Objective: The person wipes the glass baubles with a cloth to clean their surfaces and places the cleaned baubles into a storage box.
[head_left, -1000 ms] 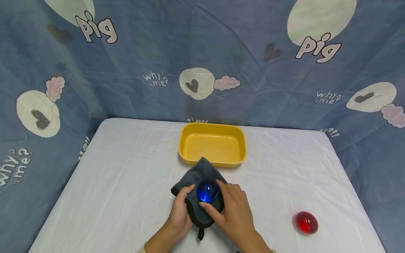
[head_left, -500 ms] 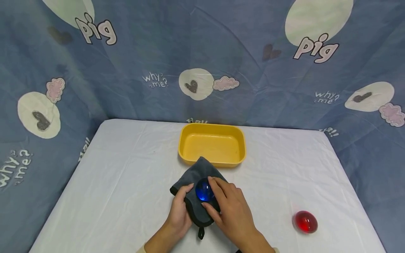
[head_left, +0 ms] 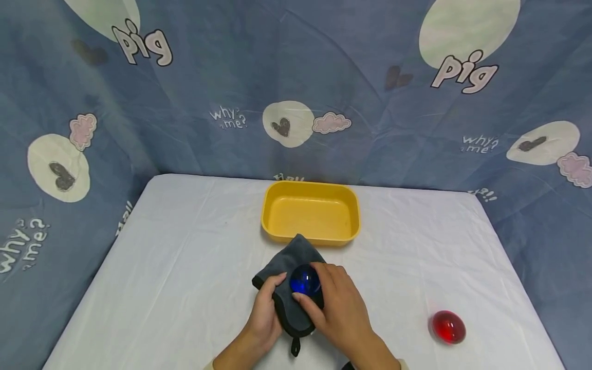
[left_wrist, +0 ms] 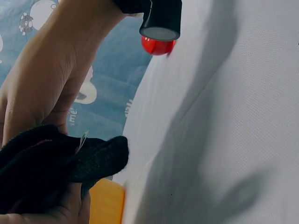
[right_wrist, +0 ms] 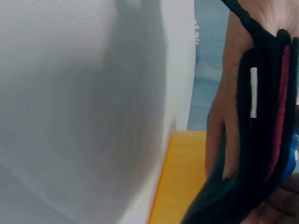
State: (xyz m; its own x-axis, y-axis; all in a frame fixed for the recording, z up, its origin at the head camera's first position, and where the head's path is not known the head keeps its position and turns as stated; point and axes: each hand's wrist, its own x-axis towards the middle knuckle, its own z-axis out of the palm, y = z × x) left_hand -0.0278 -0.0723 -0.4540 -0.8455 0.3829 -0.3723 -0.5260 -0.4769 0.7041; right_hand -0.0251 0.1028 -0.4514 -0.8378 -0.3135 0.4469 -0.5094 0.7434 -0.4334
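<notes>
My left hand [head_left: 265, 311] grips a folded dark grey cloth [head_left: 289, 257] with a black edge and a small hanging loop, thumb on top. A clear blue ball [head_left: 303, 280] lies against the cloth's upper face. My right hand [head_left: 342, 311] holds that ball between thumb and fingers, from the right side. In the right wrist view the cloth [right_wrist: 250, 149] shows its stacked layers edge-on, and a bit of the blue ball [right_wrist: 292, 156] peeks out at the right edge. The cloth [left_wrist: 60, 161] hides the ball in the left wrist view.
A yellow tray [head_left: 310, 237] stands just beyond the hands, near the back of the white-covered table [head_left: 185, 267]. A clear red ball [head_left: 447, 327] rests on the table to the right. Printed blue fabric [head_left: 208, 67] hangs behind and along the sides.
The right fingers slid left over the blue ball, then back right. Cloth, ball and hands now sit slightly lower in view. The tray and red ball stay put.
</notes>
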